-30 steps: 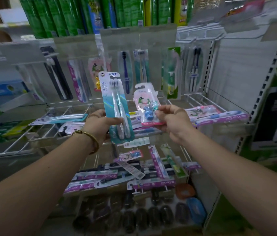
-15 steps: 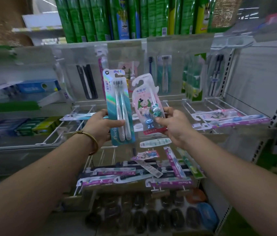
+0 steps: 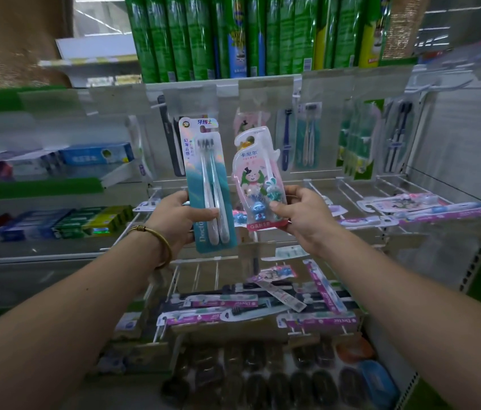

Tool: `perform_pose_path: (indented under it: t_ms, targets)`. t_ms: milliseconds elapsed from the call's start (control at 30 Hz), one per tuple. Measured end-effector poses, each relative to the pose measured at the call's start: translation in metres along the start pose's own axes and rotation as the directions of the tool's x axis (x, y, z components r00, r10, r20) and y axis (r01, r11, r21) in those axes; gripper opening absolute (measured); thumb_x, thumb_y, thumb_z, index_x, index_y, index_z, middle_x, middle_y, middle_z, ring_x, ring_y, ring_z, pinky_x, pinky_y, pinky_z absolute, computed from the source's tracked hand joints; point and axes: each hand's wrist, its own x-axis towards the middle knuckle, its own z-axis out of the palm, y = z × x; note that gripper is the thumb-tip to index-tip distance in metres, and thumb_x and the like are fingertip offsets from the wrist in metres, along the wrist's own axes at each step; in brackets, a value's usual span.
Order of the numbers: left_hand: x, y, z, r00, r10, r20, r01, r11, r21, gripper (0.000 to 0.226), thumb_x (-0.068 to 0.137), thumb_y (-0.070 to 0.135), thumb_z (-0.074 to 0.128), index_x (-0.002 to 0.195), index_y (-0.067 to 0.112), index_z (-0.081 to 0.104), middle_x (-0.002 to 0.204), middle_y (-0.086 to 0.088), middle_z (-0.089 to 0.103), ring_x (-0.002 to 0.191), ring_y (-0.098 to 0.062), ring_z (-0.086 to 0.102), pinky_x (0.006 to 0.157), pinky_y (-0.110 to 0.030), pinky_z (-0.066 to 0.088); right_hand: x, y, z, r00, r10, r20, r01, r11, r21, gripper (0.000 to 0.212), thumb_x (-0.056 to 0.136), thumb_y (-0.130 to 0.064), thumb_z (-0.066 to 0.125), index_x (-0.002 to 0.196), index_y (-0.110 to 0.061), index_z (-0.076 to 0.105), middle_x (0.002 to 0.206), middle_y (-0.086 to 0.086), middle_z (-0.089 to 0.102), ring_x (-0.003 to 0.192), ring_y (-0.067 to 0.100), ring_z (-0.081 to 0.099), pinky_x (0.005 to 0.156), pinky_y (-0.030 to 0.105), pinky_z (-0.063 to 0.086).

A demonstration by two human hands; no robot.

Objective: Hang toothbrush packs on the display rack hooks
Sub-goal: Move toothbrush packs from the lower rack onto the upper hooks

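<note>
- Packs: two. Left hand [image 3: 178, 220] grips a flat teal card [image 3: 208, 184] holding two brushes.
- Right hand [image 3: 304, 217] pinches the glossy, curvy-edged pink pack [image 3: 258, 179] just beside.
- Display rack [image 3: 351, 184] beyond both hands.

Light is dim and flat, brightest at upper middle. Edges bow and smear (wide-angle lens); the bottom sinks into shadow.

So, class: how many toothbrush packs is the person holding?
2. The teal two-brush pack is in the left hand; the pink cartoon pack is in the right hand. Others may hide behind.
</note>
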Motion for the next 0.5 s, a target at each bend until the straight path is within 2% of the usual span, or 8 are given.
perform_pose_path:
  t_ms: [167,267,400,500]
  targets:
    - [0.0,0.005,-0.01,0.999,0.008,0.043,-0.008,1.0,0.012,0.044,0.082,-0.003,0.073,0.122,0.012,0.063,0.105,-0.006,0.076,0.092,-0.025,0.075,0.073,-0.042,0.06,-0.002,0.001,0.012,0.999,-0.025,-0.023,0.025,1.0,0.0,0.022,0.091,0.001,0.064,0.106,-0.013,0.059,0.113,0.009,0.07,0.099,0.025,0.071,0.085,0.046,0.06]
    - [-0.002,0.007,-0.011,0.997,0.032,0.067,-0.033,0.999,0.021,0.041,0.083,-0.004,0.071,0.119,0.015,0.063,0.104,-0.004,0.076,0.091,-0.023,0.075,0.068,-0.038,0.061,-0.006,0.0,0.014,0.998,-0.048,-0.028,0.048,0.999,0.006,0.023,0.091,0.003,0.064,0.104,-0.015,0.058,0.112,0.008,0.071,0.1,0.025,0.07,0.086,0.047,0.059]
    - [-0.004,0.007,-0.014,0.995,0.033,0.099,-0.038,0.998,0.054,0.04,0.082,-0.003,0.073,0.118,0.014,0.065,0.107,-0.005,0.075,0.098,-0.026,0.073,0.076,-0.042,0.061,-0.011,-0.005,0.014,0.994,-0.091,-0.058,0.092,0.996,0.015,0.026,0.09,0.007,0.062,0.102,-0.014,0.058,0.11,0.011,0.07,0.101,0.029,0.069,0.086,0.047,0.058]
    - [-0.005,0.008,-0.012,0.992,0.047,0.118,-0.055,0.996,0.066,0.033,0.083,-0.005,0.071,0.109,0.015,0.066,0.105,-0.007,0.075,0.094,-0.024,0.074,0.071,-0.037,0.061,-0.013,-0.013,0.012,0.991,-0.105,-0.086,0.108,0.994,0.023,0.025,0.091,0.008,0.061,0.102,-0.013,0.056,0.111,0.012,0.068,0.101,0.031,0.069,0.085,0.049,0.059]
